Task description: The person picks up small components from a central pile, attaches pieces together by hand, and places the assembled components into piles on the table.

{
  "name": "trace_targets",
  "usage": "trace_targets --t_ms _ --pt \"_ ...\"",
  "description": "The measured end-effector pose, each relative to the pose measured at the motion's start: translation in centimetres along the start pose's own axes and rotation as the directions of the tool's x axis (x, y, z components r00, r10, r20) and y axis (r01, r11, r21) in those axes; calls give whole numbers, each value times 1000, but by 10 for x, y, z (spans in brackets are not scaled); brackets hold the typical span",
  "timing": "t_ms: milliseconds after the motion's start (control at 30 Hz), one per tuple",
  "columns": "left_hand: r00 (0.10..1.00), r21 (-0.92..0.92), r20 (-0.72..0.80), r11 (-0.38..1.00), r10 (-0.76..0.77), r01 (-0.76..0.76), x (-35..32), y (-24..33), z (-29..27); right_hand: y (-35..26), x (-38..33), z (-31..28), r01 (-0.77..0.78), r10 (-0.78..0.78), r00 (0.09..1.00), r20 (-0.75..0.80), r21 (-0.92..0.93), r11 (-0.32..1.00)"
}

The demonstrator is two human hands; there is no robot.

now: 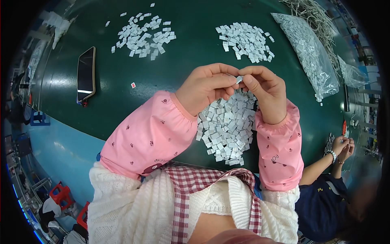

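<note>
Over the near pile, my left hand and my right hand meet fingertip to fingertip. Between their thumbs and index fingers they pinch a small white rectangular piece, partly covered by the fingers. Both hands are closed. Below them lies a heap of similar small white pieces, many showing rows of slots. Two more piles sit farther off: a scattered white pile at the far left and a denser white pile at the far middle.
A phone rests at the left of the green table, near a small red-marked piece. At right lie a clear bag of white pieces and bundled pale cords. A co-worker's hands work at the lower right.
</note>
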State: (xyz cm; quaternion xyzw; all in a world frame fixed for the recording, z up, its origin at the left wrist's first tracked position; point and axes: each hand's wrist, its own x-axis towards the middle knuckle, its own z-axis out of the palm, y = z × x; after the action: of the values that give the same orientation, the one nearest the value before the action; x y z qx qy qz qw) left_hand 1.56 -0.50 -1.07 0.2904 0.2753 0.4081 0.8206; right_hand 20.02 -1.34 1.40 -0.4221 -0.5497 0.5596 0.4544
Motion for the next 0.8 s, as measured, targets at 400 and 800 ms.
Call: trace_targets --t_ms 400,800 --pt "993 92 110 996 -33 23 3 -5 -1 1 -2 0 42 -50 998 -36 -181 983" --pt "988 -152 142 984 -68 89 4 -6 -4 -1 2 1 46 -60 993 -102 -135 990"
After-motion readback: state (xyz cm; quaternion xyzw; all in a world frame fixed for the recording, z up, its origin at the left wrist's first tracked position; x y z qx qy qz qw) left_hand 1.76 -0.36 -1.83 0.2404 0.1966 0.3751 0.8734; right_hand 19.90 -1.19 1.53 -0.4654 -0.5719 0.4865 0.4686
